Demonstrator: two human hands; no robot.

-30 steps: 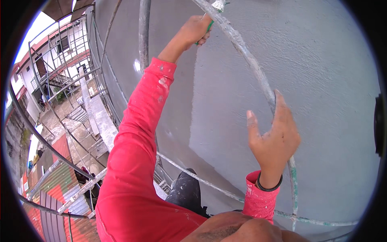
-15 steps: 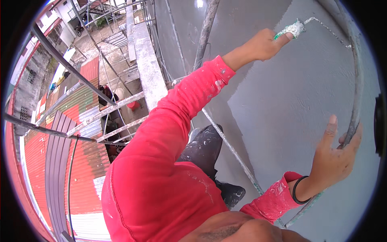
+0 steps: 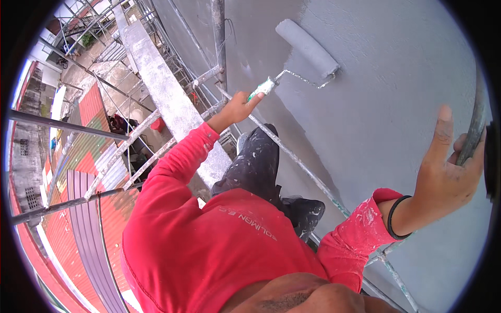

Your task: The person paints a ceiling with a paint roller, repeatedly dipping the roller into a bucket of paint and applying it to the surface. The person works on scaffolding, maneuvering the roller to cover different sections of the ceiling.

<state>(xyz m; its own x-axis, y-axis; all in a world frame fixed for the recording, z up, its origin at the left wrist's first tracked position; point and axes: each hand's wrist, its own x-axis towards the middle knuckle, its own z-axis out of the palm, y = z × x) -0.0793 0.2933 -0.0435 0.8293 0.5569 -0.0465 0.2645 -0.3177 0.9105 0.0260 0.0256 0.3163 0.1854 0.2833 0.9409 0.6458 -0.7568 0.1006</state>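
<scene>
A paint roller is in my left hand (image 3: 237,108), whose fingers are wrapped round its paint-crusted green and white handle (image 3: 263,87). From there a bent, spattered wire frame leads to the grey-coated roller sleeve (image 3: 308,48), which lies against the wall (image 3: 386,109). The wall is painted grey, with a darker band to the left of the sleeve. At far right, my right hand (image 3: 451,164) grips a dark grey metal pipe (image 3: 478,107), one finger sticking up off it. A black band circles that wrist.
Scaffold tubes (image 3: 219,47) stand and cross between me and the wall. A narrow, pale plank (image 3: 162,91) runs away at left. A diagonal brace (image 3: 292,156) passes beside my paint-spattered dark trousers (image 3: 250,161). Far below are corrugated roofs (image 3: 57,229) and a yard.
My left hand has come down and left, nearer to me, and the roller's sleeve is now in view. The right hand stays on the pipe. The whole view has shifted.
</scene>
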